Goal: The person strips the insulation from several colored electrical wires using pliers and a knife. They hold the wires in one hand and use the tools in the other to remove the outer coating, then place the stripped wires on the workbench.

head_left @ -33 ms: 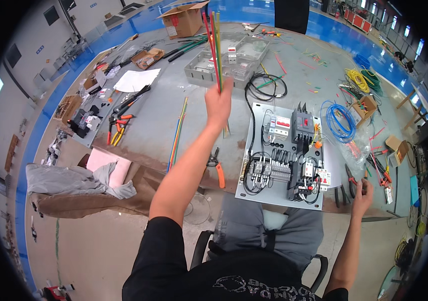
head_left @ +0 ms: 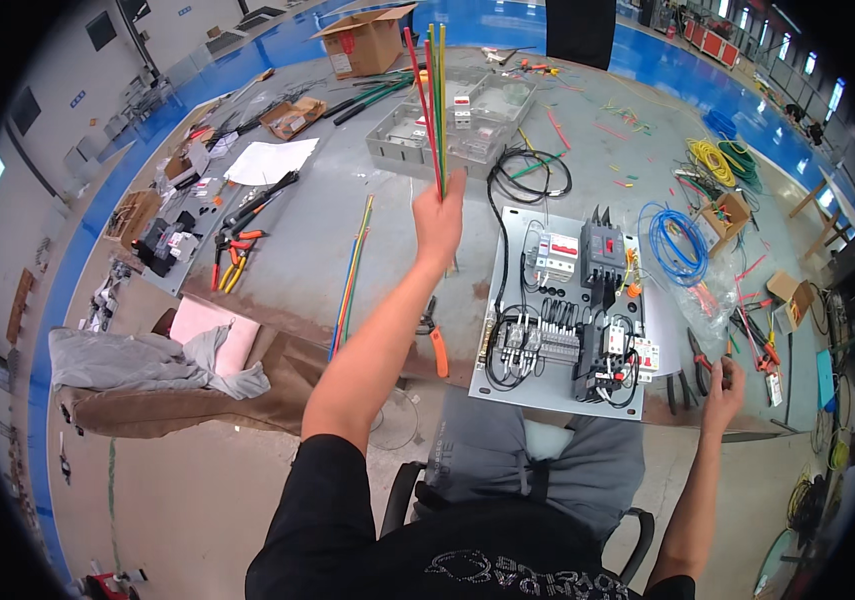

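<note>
My left hand point(head_left: 439, 222) is raised over the table and shut on a bundle of long stiff wires point(head_left: 431, 90), red, green and yellow, held upright. Below and to its right lies a grey mounting plate point(head_left: 507, 375) carrying breakers, contactors and terminal blocks with black wiring. My right hand point(head_left: 722, 388) is at the table's front right edge, its fingers curled on small red-handled pliers point(head_left: 702, 362). A second bundle of coloured wires point(head_left: 352, 270) lies flat on the table, left of my raised arm.
Orange-handled cutters point(head_left: 437, 345) lie by the plate. A black cable loop point(head_left: 527, 175), a blue wire coil point(head_left: 672, 245), a clear plastic enclosure point(head_left: 447, 120), a cardboard box point(head_left: 367, 40), a white sheet point(head_left: 267, 160) and hand tools point(head_left: 237, 245) crowd the table. Grey cloth point(head_left: 147, 365) drapes at the left.
</note>
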`<state>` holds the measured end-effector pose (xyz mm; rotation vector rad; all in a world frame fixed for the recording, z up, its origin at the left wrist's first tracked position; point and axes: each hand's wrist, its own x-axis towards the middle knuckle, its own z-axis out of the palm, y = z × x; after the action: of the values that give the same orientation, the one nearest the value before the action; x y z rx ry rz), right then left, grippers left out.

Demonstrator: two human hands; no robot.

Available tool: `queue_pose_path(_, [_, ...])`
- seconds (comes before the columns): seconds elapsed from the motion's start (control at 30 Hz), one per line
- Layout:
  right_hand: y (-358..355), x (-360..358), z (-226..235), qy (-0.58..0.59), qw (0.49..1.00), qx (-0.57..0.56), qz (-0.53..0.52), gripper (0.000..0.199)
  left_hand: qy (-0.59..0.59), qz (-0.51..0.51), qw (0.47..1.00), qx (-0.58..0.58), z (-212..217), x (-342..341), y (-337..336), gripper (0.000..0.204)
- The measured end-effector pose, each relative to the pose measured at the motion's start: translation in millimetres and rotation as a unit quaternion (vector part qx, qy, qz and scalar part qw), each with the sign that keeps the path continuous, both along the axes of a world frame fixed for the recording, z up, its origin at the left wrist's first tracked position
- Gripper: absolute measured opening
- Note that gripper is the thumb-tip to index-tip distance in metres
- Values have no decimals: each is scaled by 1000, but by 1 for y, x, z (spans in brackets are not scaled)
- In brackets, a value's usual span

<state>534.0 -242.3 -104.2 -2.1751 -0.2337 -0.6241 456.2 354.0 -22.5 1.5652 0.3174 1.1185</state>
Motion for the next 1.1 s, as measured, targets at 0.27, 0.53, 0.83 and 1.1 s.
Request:
queue_pose_path(0.27, [78,-58,111,-12,993,60,102,28,-3,-150,977,-152,33,-25,-11,60])
queue_pose_path(0.53, [282,-176,181,33,887,-50,458,68,-98,-333,888,-303,96,-144,-74,62])
queue_pose_path(0.83, [282,-249,107,441,681,40,583,25,-204,-444,779,-394,30,-259,-117,58])
queue_pose_path(1.1, [263,-280,100,251,700,-179,645,31,326,-288,900,27,-6,-395,-120,37])
